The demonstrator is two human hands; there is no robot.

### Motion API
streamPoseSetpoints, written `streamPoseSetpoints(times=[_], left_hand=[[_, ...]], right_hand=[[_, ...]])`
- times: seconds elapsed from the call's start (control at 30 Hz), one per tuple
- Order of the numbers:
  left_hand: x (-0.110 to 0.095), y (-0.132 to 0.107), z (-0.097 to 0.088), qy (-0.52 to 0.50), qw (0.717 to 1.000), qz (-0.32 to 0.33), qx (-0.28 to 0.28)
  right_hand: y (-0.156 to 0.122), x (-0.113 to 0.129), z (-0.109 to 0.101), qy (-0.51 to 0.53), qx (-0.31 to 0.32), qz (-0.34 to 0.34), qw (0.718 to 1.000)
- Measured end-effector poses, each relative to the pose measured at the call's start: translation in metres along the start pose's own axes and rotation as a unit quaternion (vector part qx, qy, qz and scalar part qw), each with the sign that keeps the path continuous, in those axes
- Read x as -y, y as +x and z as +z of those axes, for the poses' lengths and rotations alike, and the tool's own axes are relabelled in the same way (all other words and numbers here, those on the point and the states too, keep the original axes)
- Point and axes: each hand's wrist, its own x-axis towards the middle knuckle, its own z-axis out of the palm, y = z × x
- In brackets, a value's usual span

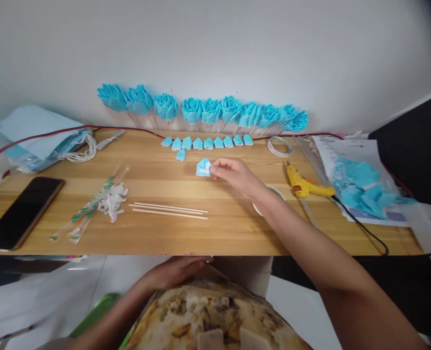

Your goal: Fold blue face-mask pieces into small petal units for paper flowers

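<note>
Gap between sticks (170, 214) and table edge (237, 250), blue piece (201, 168) in right hand (233, 172) beyond

A dark phone (24, 211) lies at the near left of the worktop (237, 238). Beyond it, toward the far left, sit a plastic-wrapped pack of pale blue sheets (36, 127) and a coil of white cord (82, 150). A red-and-black cable (55, 130) runs along the far edge, by the pale wall (215, 43). Slim clear wrappers (91, 204) with green print lie between phone and middle. Below, a green object (97, 311) shows at the left, above pale flooring (62, 291).
</note>
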Motion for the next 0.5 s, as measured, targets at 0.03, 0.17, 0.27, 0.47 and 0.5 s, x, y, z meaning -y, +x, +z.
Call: streamPoseSetpoints(times=[0.03,0.17,0.27,0.47,0.5], left_hand=[[-0.008,-0.012,-0.003,-0.010,1.000,-0.010,0.011],[-0.054,-0.056,-0.031,-0.030,0.999,0.007,-0.037],[-0.076,-0.051,-0.062,-0.066,0.979,0.028,-0.191],[-0.075,0.031,-0.113,-0.056,0.905,0.059,-0.417],[-0.075,0.042,-0.117,-0.069,0.915,0.058,-0.394]], right_hand=[[0.000,0.001,0.000,0.000,0.002,0.001,1.000],[0.002,0.003,0.004,0.005,0.019,0.001,1.000],[0.004,0.001,0.011,0.026,0.032,-0.008,0.999],[0.000,-0.005,0.019,0.070,-0.009,-0.021,0.997],[-0.001,-0.006,0.019,0.071,-0.012,-0.023,0.997]])
